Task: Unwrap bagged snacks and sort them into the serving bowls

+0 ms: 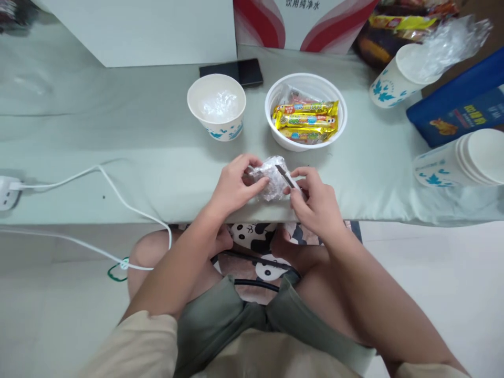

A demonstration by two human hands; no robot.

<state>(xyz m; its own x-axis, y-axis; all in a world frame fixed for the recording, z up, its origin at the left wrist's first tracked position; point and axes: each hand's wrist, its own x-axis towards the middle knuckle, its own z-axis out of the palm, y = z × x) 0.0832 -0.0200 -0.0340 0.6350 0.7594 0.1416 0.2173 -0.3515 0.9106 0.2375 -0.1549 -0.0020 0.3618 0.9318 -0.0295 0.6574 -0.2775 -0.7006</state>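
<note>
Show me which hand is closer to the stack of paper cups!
Right. The right hand, gripping a small knife, is left of the stack of paper cups, apart from it; the left hand, on the crumpled clear plastic, is farther left.

Pale grn tbl (129, 126), blk phone (249, 72), paper cup (225, 131), wht bowl (293, 144), cup stack (437, 169), wht box (153, 31)
</note>
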